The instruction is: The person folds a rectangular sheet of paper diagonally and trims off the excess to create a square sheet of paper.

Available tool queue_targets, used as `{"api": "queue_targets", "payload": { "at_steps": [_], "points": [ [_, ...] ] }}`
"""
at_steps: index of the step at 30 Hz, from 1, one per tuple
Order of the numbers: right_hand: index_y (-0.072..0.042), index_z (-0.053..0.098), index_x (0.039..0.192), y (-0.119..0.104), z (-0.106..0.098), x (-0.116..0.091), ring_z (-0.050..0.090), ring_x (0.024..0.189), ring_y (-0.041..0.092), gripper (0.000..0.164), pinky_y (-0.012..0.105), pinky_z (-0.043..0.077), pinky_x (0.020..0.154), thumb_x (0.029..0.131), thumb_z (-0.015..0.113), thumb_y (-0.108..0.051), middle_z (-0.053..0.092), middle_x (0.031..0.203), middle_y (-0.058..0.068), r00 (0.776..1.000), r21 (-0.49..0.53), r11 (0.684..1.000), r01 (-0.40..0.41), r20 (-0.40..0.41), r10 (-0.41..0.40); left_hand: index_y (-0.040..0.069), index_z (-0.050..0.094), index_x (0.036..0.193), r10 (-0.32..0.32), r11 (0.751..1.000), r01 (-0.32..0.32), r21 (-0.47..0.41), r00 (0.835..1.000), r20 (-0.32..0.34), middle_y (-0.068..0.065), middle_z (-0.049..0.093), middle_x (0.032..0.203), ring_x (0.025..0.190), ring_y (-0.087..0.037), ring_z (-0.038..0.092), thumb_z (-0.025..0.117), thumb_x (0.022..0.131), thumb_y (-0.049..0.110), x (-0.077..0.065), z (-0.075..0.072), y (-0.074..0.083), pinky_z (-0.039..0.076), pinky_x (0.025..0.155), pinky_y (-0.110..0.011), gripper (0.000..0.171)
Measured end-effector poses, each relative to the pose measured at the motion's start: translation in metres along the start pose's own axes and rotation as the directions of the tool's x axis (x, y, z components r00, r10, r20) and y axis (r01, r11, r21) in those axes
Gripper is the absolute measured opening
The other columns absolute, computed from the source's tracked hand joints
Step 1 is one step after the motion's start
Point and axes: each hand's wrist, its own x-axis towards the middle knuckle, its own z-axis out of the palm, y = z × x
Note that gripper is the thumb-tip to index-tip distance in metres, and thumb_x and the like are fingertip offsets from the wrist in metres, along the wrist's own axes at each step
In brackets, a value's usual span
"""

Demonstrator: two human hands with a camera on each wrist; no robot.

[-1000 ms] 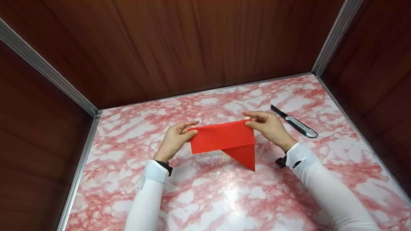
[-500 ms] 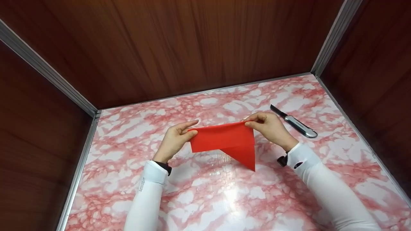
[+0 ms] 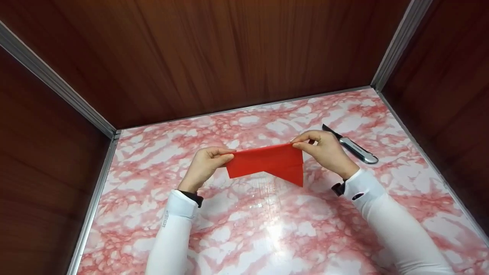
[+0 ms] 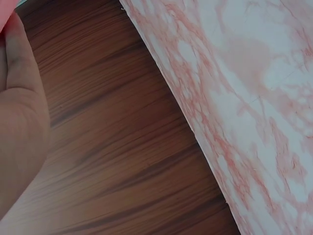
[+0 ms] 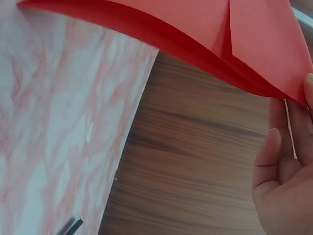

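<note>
A folded sheet of red paper (image 3: 263,158) is held up above the table between both hands, its top edge stretched straight. At its upper left corner the left hand (image 3: 206,164) pinches it between thumb and fingers. The right hand (image 3: 324,151) pinches the upper right corner the same way. A pointed flap hangs down at the paper's lower right. From the right wrist view, the red paper (image 5: 186,34) shows layered folds, with the right hand (image 5: 288,171) at its edge. Only a sliver of paper appears beside the left hand (image 4: 22,107) in the left wrist view.
A knife (image 3: 353,149) with a grey handle and black blade lies on the table just beyond the right hand. The red-and-white marbled tabletop (image 3: 160,145) meets dark wood panels (image 3: 198,57) at the back and both sides, along metal edge strips.
The red paper has tipped, so its hanging flap looks shorter and its lower edge higher. Left fingers have closed down onto the corner. The right index finger has come down onto the paper's edge.
</note>
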Motion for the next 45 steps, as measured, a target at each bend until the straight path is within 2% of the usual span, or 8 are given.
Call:
{"api": "queue_targets", "payload": {
  "at_steps": [10, 22, 26, 29, 34, 38, 41, 45],
  "points": [
    [-0.022, 0.081, 0.096, -0.003, 0.005, -0.001, 0.065, 0.087, 0.011, 0.005, 0.025, 0.049, 0.074, 0.091, 0.080, -0.025, 0.075, 0.096, -0.012, 0.996, -0.036, 0.996, 0.078, -0.044, -0.080, 0.012, 0.083, 0.103, 0.029, 0.997, -0.026, 0.073, 0.998, -0.049, -0.007, 0.078, 0.098, 0.098, -0.025, 0.070, 0.080, 0.091, 0.025, 0.000, -0.002, 0.000, 0.051, 0.095, -0.042, 0.018],
    [-0.005, 0.062, 0.108, -0.004, 0.019, -0.001, 0.068, 0.090, 0.013, 0.010, 0.025, 0.053, 0.088, 0.102, 0.065, -0.012, 0.071, 0.098, 0.002, 0.991, 0.012, 0.992, 0.124, -0.058, -0.123, 0.014, 0.077, 0.108, 0.083, 0.988, -0.076, 0.136, 0.996, -0.043, -0.003, 0.077, 0.101, 0.095, -0.022, 0.072, 0.075, 0.096, 0.026, 0.000, 0.004, 0.002, 0.054, 0.095, -0.040, 0.017],
    [-0.004, 0.061, 0.108, -0.004, 0.024, -0.002, 0.068, 0.089, 0.014, 0.010, 0.025, 0.053, 0.087, 0.102, 0.065, -0.011, 0.070, 0.098, 0.003, 0.987, 0.015, 0.989, 0.147, -0.063, -0.146, 0.016, 0.076, 0.113, 0.079, 0.969, -0.066, 0.237, 0.996, -0.046, 0.000, 0.075, 0.105, 0.097, -0.020, 0.070, 0.072, 0.098, 0.025, -0.001, 0.008, 0.006, 0.055, 0.094, -0.040, 0.018],
    [-0.005, 0.062, 0.108, -0.003, 0.028, -0.003, 0.067, 0.091, 0.013, 0.009, 0.034, 0.054, 0.090, 0.101, 0.065, -0.011, 0.069, 0.100, 0.002, 0.988, 0.004, 0.989, 0.149, -0.053, -0.148, 0.018, 0.077, 0.116, 0.088, 0.913, -0.062, 0.404, 0.995, -0.048, 0.005, 0.074, 0.106, 0.096, -0.015, 0.068, 0.072, 0.098, 0.028, -0.002, 0.012, 0.011, 0.054, 0.092, -0.038, 0.021],
    [-0.007, 0.063, 0.107, -0.005, 0.036, -0.003, 0.068, 0.096, 0.013, 0.007, 0.042, 0.055, 0.095, 0.101, 0.065, -0.010, 0.069, 0.103, 0.001, 0.988, -0.017, 0.989, 0.147, -0.041, -0.147, 0.019, 0.078, 0.117, 0.153, 0.753, -0.121, 0.647, 0.988, 0.006, 0.008, 0.074, 0.107, 0.093, -0.012, 0.067, 0.071, 0.098, 0.036, -0.001, 0.026, 0.022, 0.054, 0.087, -0.034, 0.027],
    [-0.009, 0.063, 0.107, -0.008, 0.043, -0.002, 0.068, 0.098, 0.013, 0.007, 0.042, 0.055, 0.094, 0.101, 0.066, -0.011, 0.070, 0.103, -0.001, 0.985, -0.030, 0.985, 0.167, -0.031, -0.168, 0.019, 0.078, 0.117, 0.247, 0.640, -0.221, 0.736, 0.966, 0.076, 0.006, 0.075, 0.109, 0.095, -0.013, 0.068, 0.071, 0.098, 0.036, 0.001, 0.040, 0.030, 0.054, 0.086, -0.034, 0.027],
    [-0.010, 0.064, 0.108, -0.011, 0.049, -0.002, 0.068, 0.098, 0.013, 0.007, 0.042, 0.056, 0.093, 0.102, 0.065, -0.014, 0.069, 0.102, -0.002, 0.982, -0.036, 0.982, 0.185, -0.019, -0.185, 0.018, 0.079, 0.113, 0.304, 0.587, -0.275, 0.762, 0.947, 0.107, 0.005, 0.076, 0.106, 0.093, -0.014, 0.070, 0.072, 0.097, 0.036, 0.003, 0.052, 0.034, 0.055, 0.083, -0.034, 0.025],
    [-0.009, 0.063, 0.107, -0.014, 0.056, -0.004, 0.070, 0.098, 0.014, 0.008, 0.044, 0.056, 0.092, 0.102, 0.065, -0.014, 0.070, 0.101, -0.002, 0.978, -0.037, 0.977, 0.209, -0.014, -0.210, 0.016, 0.078, 0.108, 0.339, 0.561, -0.308, 0.768, 0.932, 0.126, 0.005, 0.075, 0.101, 0.089, -0.013, 0.069, 0.072, 0.098, 0.034, 0.008, 0.069, 0.036, 0.056, 0.078, -0.033, 0.022]
  ]
}}
